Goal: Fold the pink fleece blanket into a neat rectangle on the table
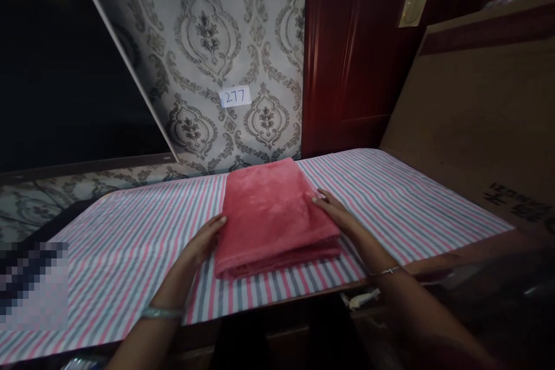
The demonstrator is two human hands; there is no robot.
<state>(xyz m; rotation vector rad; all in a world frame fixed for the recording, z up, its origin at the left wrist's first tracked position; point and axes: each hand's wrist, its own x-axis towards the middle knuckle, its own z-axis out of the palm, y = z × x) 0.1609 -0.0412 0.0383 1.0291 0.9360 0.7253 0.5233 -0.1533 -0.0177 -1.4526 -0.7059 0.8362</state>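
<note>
A folded pink-red plush blanket (269, 214) lies on the striped cloth in front of me, its layered edge facing me. My left hand (208, 237) is at its left side, with the thumb by the edge and the other fingers partly hidden. On the opposite side, my right hand (333, 208) has the blanket's right edge between thumb and fingers. Both hands touch the blanket as it rests flat. How firmly they grip is not shown.
A cloth with pink, grey and white stripes (143, 248) covers the table. A dark screen (78, 69) stands at the left. To the right is a large cardboard box (472, 110). Patterned wallpaper with a "277" label (235, 96) and a dark red door (342, 58) are behind.
</note>
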